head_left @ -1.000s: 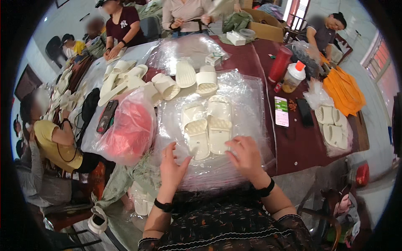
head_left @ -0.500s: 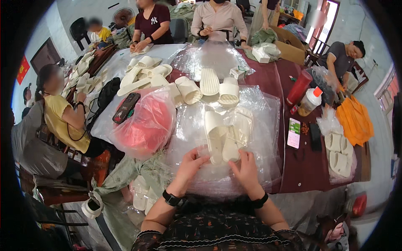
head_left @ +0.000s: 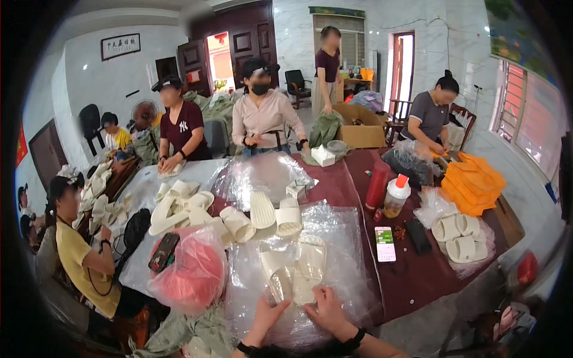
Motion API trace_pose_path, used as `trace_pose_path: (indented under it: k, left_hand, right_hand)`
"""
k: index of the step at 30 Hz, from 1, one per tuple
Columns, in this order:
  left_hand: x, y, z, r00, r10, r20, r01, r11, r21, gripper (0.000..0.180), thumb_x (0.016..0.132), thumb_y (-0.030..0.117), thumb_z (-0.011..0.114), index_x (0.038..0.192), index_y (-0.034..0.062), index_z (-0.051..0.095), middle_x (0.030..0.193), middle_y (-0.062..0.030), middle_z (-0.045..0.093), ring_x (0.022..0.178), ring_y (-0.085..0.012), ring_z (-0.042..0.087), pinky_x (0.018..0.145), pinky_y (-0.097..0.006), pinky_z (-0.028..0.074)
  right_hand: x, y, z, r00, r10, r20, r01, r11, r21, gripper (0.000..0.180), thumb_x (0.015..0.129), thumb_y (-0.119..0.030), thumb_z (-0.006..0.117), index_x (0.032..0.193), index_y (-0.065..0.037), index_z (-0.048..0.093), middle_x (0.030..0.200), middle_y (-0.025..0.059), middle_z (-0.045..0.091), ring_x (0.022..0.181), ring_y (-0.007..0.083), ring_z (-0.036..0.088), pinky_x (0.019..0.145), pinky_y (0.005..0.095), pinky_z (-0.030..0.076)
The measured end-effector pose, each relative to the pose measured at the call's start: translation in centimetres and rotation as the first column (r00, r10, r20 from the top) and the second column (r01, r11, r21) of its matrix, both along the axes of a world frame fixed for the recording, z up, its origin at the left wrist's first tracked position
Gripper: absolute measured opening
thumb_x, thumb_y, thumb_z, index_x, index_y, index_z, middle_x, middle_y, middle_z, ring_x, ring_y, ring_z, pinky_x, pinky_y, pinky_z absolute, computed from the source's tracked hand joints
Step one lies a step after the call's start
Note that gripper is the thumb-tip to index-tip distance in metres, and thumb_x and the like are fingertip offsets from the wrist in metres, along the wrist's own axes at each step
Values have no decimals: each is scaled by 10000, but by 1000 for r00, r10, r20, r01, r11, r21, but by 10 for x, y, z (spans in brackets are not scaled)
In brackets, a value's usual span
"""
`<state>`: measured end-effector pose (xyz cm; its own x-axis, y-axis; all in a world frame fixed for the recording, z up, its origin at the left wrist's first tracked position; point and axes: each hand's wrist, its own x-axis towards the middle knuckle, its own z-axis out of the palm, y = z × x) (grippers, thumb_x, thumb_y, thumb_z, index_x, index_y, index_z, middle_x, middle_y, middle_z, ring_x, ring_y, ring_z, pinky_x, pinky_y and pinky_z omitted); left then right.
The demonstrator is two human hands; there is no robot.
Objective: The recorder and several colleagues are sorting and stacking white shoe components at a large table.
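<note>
My left hand [head_left: 267, 313] and my right hand [head_left: 325, 309] meet at the near end of a pair of cream slippers [head_left: 296, 268] lying inside a clear plastic bag [head_left: 334, 238] on the table. Both hands grip the bagged slippers by their near ends, fingers curled around them. Another pair of cream slippers [head_left: 276, 213] lies just beyond on the same plastic. Each wrist wears a dark band.
A red plastic bag [head_left: 188, 271] with a dark phone [head_left: 163, 252] on it lies to my left. A second phone [head_left: 385, 243], a red bottle [head_left: 377, 184] and an orange-capped bottle [head_left: 396, 197] stand on the dark red table [head_left: 418, 274]. Several seated and standing people work around loose slippers [head_left: 179, 206].
My head has tilted up, so the room and people show more. Both hands have drawn together from flat on the plastic onto the near ends of the bagged slippers.
</note>
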<state>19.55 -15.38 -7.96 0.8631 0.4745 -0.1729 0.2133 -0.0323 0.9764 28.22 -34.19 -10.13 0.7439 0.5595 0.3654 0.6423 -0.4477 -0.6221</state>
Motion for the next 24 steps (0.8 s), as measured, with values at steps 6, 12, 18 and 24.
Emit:
trace_pose_path:
  k: [6,12,18,24]
  left_hand:
    - [-4,5,-29,995,95,12,-95,995,-24,527,821,38,742,1303,-25,537,1129,-122,681,980,-189,660,827,-317,540]
    - [-4,11,-49,991,123,61,-112,981,-159,533,815,54,751,1293,-38,534,1135,-129,678,991,-202,656,847,-327,534]
    - [-5,8,-44,990,137,44,-129,979,-157,550,826,1,725,1329,-37,507,1163,-132,667,1017,-214,652,879,-333,531]
    - [-5,8,-49,983,154,103,-135,975,-175,502,820,84,755,1265,-35,555,1093,-117,687,965,-182,648,818,-315,529]
  right_hand:
    - [-1,1,7,999,10,34,-10,1000,-3,600,821,-336,739,1262,9,523,1176,215,507,1060,396,531,897,459,469]
    - [0,2,8,999,29,46,-30,1000,11,627,825,-338,731,1285,22,501,1140,222,505,1038,397,527,885,467,459]
    - [-2,2,8,998,14,67,-13,1000,-12,623,825,-335,731,1285,17,504,1132,223,504,1029,399,532,874,469,465]
    - [-1,2,7,998,17,53,-15,1000,-27,630,822,-332,734,1291,15,495,1138,220,500,1031,396,532,874,465,464]
